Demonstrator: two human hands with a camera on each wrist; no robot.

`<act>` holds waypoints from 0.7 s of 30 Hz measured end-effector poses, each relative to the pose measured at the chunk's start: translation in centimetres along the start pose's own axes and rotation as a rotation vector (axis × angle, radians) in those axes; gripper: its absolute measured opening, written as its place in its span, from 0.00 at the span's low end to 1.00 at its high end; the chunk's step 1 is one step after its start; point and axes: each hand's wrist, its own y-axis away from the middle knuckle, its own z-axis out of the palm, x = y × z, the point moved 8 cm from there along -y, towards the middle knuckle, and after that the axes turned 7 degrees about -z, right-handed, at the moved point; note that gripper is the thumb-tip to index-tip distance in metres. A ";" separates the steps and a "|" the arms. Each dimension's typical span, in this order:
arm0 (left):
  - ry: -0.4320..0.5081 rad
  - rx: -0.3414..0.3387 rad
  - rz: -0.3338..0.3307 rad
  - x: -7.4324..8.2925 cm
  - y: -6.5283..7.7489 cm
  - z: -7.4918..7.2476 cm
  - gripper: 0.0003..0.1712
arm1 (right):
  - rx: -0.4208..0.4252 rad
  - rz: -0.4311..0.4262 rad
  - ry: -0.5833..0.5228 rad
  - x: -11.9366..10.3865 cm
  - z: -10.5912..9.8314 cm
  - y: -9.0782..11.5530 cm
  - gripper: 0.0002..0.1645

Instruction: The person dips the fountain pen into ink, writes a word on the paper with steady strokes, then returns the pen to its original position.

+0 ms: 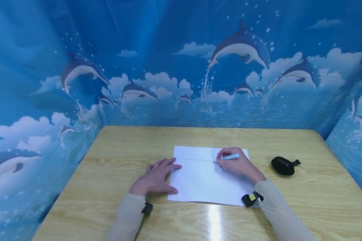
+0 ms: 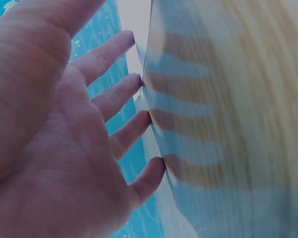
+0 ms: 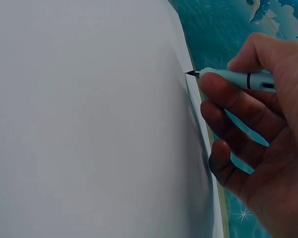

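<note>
At the right hand (image 1: pixel 236 163), we find the fingers (image 3: pixel 226 91) clamped on a light blue pen (image 1: pixel 231 156), the thumb opposing the forefinger near the front of the barrel. The dark nib points down at the white paper (image 1: pixel 199 184), in its upper right area. Thin lines on the upper part of the sheet meet close to the nib; we cannot tell whether they are drawn or folded.

At the left hand (image 1: pixel 157 179), we find the fingers spread apart and holding nothing, with the forefinger and thumb at the left edge of the paper.

The paper lies flat on the wood-grain worktop (image 1: pixel 108 160), between the two forearms. To the right of the sheet, well apart from it, we note a black object (image 1: pixel 283 166) with a short tab. Behind the worktop hangs a blue curtain (image 1: pixel 169 40) printed with dolphins and clouds.
</note>
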 end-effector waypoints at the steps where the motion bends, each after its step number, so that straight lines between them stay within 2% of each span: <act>1: -0.001 0.000 -0.001 0.0 0.0 0.0 0.48 | 0.000 0.000 -0.003 0.0 0.0 0.0 0.02; 21: -0.002 -0.007 0.005 0.1 0.0 -0.1 0.48 | -0.046 0.002 0.017 -0.3 0.6 0.3 0.03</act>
